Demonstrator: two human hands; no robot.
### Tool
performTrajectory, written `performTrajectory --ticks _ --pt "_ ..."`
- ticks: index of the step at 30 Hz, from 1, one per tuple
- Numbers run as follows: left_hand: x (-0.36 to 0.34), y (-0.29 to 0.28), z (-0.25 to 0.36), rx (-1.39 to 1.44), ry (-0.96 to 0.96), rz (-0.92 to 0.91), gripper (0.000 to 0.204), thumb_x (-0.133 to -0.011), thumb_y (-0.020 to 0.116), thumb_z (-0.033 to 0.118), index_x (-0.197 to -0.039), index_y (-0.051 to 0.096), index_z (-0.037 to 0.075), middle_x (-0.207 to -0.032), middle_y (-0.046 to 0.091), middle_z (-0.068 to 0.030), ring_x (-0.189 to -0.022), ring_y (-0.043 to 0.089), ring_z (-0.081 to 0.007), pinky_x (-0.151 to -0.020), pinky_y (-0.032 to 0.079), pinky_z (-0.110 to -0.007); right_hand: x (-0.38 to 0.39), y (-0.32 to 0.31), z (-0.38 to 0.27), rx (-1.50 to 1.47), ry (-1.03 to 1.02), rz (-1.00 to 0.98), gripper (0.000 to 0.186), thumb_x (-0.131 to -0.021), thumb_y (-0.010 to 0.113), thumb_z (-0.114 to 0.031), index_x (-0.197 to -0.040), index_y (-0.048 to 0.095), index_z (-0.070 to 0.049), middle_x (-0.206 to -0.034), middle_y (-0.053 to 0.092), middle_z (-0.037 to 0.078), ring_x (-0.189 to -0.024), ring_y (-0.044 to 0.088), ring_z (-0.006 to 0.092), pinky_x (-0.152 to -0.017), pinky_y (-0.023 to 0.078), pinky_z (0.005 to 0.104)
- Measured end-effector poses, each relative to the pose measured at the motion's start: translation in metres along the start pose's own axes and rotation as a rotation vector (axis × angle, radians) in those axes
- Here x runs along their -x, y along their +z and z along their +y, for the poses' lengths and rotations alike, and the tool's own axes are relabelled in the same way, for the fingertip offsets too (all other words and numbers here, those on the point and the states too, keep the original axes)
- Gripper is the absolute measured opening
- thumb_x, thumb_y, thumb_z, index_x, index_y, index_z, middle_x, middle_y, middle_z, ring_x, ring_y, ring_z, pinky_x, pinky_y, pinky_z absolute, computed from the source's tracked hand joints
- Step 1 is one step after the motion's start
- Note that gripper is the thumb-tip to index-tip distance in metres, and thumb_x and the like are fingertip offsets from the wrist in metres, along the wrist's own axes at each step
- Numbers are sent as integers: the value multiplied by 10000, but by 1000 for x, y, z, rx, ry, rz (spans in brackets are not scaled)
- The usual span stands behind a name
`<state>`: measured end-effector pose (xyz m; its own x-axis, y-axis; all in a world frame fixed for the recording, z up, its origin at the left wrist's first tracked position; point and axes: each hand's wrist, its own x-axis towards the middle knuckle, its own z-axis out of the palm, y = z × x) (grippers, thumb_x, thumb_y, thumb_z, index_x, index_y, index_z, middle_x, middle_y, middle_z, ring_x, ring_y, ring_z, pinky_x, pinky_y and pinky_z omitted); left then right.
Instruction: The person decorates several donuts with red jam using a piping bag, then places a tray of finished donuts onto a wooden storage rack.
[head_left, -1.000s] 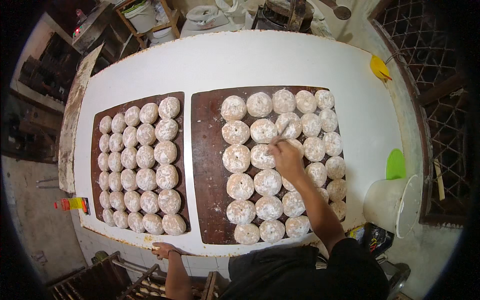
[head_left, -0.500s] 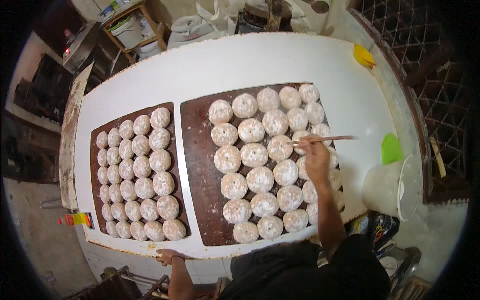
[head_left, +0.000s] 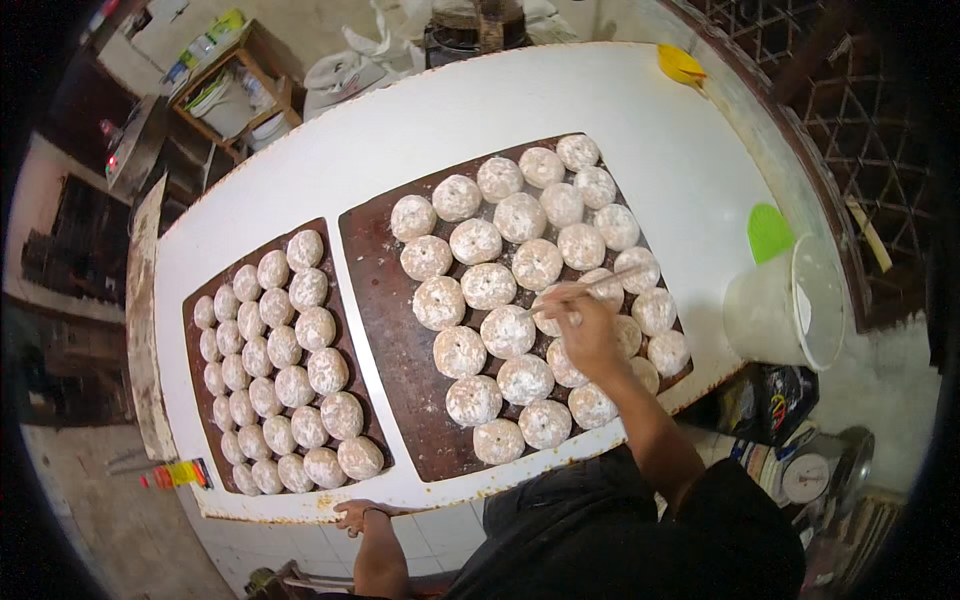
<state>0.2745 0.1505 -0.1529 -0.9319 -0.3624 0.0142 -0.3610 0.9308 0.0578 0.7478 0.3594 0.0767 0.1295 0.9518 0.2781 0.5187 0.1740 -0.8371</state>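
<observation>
My right hand (head_left: pixel 585 325) is closed round a thin wooden stick (head_left: pixel 632 272). It hangs over the right brown tray (head_left: pixel 385 310), and the stick's tip meets or nearly meets a flour-dusted dough ball (head_left: pixel 507 332). Small dark holes mark the tops of several balls on this tray. My fingers and forearm cover parts of some balls. At the front of the white table (head_left: pixel 480 95), my left hand (head_left: pixel 357 516) grips the table edge with curled fingers. Beside it lies the left brown tray (head_left: pixel 322 240), holding rows of similar floured balls.
A whitish bucket (head_left: pixel 765 310) stands at the right edge near a green plastic piece (head_left: pixel 769 233). A yellow scoop-like item (head_left: pixel 681 65) lies at the far right corner. A wooden shelf (head_left: pixel 262 70) and white sacks (head_left: pixel 345 75) are behind the table.
The view has turned and shifted. My right hand with the stick has moved toward a nearer ball on the right tray. My left hand stays at the table edge.
</observation>
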Motion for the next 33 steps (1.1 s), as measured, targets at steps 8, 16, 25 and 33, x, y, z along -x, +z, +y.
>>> performTrajectory --ticks 8,16,25,33 --pt "20 -34 9 75 -85 -39 523 -821 249 497 -1222 284 162 -1185 332 -215 -1018 420 -412 -759 376 -551 32 0 -21 -38 -11 74 79 -778 526 -52 -792 497 19 -757 538 142 -658 540 263 -576 427 333" --pt "31 -42 20 75 6 -190 536 -828 230 482 -1219 270 117 -1195 324 -215 -1041 407 -398 -775 395 -535 100 12 2 -28 143 -25 123 -787 504 -79 -824 518 37 -811 557 167 -765 551 304 -670 438 348" --pt "53 -57 11 165 -5 -288 565 -835 223 502 -1250 215 118 -1218 284 -221 -1055 394 -397 -735 438 -557 110 -30 58 260 149 51 86 -812 475 -70 -830 496 11 -748 537 86 -668 545 165 -596 438 281" --pt "39 -66 5 410 23 -315 561 -853 237 477 -1287 147 133 -1258 206 -264 -1115 321 -419 -779 427 -509 90 -36 -36 -179 77 371 181 -870 351 -156 -857 438 2 -836 483 98 -686 449 128 -666 395 271"
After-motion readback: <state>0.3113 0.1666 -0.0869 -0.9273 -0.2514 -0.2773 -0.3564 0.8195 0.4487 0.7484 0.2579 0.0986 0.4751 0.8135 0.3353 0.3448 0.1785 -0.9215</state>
